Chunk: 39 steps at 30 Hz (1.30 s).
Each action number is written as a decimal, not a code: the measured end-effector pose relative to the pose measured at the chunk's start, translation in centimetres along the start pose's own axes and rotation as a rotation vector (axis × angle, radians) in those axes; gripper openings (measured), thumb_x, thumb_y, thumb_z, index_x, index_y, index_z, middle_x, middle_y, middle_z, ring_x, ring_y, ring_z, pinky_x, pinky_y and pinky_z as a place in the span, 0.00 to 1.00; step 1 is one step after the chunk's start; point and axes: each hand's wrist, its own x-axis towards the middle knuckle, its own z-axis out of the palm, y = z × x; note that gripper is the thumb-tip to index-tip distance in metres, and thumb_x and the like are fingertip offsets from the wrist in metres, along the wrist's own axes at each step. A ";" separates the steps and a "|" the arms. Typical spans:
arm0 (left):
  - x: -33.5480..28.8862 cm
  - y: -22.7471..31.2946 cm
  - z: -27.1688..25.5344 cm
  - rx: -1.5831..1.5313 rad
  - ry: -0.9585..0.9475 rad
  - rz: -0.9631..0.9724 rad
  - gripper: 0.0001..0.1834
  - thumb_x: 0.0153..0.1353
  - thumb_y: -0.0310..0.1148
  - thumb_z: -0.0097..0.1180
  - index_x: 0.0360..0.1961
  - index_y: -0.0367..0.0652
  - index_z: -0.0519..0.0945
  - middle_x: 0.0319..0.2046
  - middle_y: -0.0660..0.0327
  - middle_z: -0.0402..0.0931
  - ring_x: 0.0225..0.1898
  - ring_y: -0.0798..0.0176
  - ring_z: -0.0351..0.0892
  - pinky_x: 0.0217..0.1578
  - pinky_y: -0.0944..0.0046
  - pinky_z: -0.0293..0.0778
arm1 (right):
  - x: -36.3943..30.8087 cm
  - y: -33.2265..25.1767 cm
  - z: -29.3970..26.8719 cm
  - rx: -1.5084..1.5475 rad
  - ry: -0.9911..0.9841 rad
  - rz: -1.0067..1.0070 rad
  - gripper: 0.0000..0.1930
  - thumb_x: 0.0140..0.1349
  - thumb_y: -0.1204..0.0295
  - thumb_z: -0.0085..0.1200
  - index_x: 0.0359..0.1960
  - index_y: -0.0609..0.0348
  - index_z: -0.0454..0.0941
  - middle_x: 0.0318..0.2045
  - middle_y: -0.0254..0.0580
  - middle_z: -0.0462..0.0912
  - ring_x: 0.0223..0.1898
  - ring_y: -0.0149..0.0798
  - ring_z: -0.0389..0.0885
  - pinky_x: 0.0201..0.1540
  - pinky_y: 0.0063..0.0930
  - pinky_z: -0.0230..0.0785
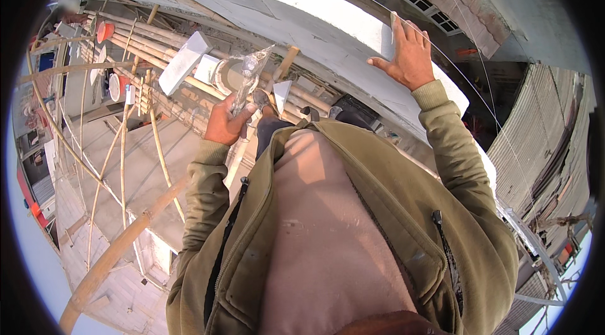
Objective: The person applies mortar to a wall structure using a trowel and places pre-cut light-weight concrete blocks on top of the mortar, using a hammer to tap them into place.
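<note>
My left hand point(228, 123) is closed round the handle of a mortar-smeared trowel point(253, 65), its blade pointing up and away from me. Beside the blade is a round pale bucket point(224, 76), partly hidden behind the trowel. My right hand point(411, 56) rests with fingers spread at the top edge of a white block wall point(321, 6), its thumb apart from the other fingers. The wall curves across the view from upper left to lower right. Left of the bucket, a loose white block point(185, 64) lies tilted on the bamboo poles.
Bamboo poles point(151, 51) form a walkway under my feet, and a shoe point(262, 99) shows there. Orange buckets point(105, 32) stand farther left. Upright poles point(124, 165) rise at the left, above a lower floor. A thin string point(463, 83) runs along the wall near corrugated roofing point(526, 127).
</note>
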 end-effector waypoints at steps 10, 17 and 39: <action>11.1 7.1 8.4 -0.358 0.181 0.487 0.28 0.73 0.53 0.56 0.45 0.32 0.79 0.39 0.50 0.83 0.39 0.59 0.84 0.44 0.61 0.77 | -1.6 -14.3 3.7 1.256 -0.446 -0.026 0.36 0.63 0.55 0.65 0.64 0.65 0.65 0.54 0.65 0.76 0.59 0.62 0.75 0.63 0.50 0.67; 11.9 0.1 6.2 -0.377 -0.144 0.341 0.48 0.73 0.70 0.34 0.64 0.28 0.69 0.64 0.44 0.70 0.66 0.51 0.69 0.69 0.49 0.61 | -2.0 -12.1 2.3 1.304 -0.429 0.265 0.32 0.68 0.52 0.58 0.63 0.65 0.69 0.41 0.66 0.85 0.44 0.61 0.86 0.51 0.49 0.76; 30.6 10.1 -4.6 1.128 -0.130 1.000 0.48 0.46 0.41 0.78 0.71 0.53 0.70 0.69 0.51 0.69 0.73 0.42 0.62 0.74 0.47 0.59 | -14.4 -3.1 4.1 0.407 -0.586 0.395 0.28 0.66 0.63 0.60 0.66 0.59 0.71 0.44 0.58 0.83 0.41 0.64 0.83 0.45 0.53 0.76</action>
